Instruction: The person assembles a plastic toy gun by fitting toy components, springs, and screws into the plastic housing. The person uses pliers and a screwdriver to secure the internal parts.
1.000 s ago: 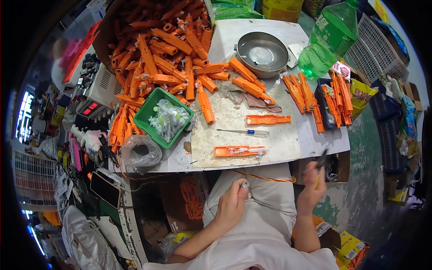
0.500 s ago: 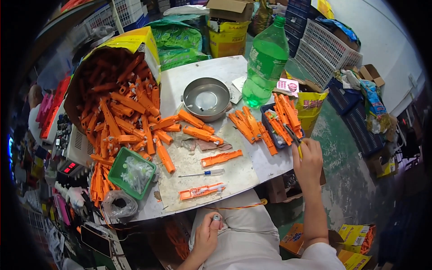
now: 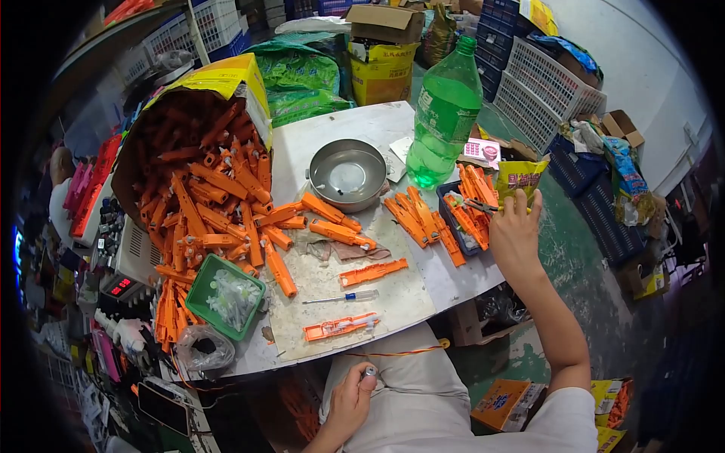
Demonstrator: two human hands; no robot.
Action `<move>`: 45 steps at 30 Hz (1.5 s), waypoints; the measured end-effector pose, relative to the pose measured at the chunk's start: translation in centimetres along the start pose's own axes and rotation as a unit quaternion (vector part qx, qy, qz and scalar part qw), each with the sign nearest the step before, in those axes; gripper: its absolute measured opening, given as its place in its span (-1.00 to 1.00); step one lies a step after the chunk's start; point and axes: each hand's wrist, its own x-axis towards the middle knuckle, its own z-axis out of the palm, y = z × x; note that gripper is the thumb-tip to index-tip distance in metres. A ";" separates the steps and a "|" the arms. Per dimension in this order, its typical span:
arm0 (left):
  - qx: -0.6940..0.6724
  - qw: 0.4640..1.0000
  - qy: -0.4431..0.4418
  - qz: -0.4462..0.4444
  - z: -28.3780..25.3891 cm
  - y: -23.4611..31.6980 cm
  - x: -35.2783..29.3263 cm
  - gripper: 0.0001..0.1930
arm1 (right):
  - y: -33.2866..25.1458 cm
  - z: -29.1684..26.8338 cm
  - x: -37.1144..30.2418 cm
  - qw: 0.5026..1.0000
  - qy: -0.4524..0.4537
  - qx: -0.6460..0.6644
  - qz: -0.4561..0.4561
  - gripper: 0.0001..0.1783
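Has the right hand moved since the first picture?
Yes, forward: the right hand was well short of the dark blue bin and is now at its right side.

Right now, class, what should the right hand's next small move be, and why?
Probably lower the pliers onto the orange pieces in the blue bin, since the right hand holds them with the tips over those pieces.

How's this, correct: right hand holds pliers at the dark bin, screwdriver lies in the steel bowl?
Not quite: the head view shows the screwdriver lying on the table between two orange shells, not in the steel bowl. The right hand does hold pliers at the dark bin.
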 end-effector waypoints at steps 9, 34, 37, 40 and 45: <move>0.016 1.000 -0.020 0.003 0.2 0.0 0.1 -0.72 | 1.4 -0.5 -1.8 0.976 -0.150 0.155 0.018 -0.75; 0.030 0.999 -0.026 0.019 -0.6 0.1 0.1 -0.76 | 0.3 2.7 -10.6 0.936 -0.055 0.309 0.160 -0.72; 0.036 0.999 -0.030 0.021 -0.7 0.2 0.1 -0.76 | 0.1 2.7 -10.4 0.964 -0.020 0.233 0.124 -0.75; 0.040 0.999 -0.030 0.022 -0.5 -0.2 0.2 -0.76 | -0.1 3.1 -10.4 0.971 0.016 0.210 0.108 -0.76; 0.036 0.999 -0.029 0.023 -0.5 0.0 0.1 -0.76 | -0.3 3.2 -10.7 0.975 -0.010 0.196 0.105 -0.76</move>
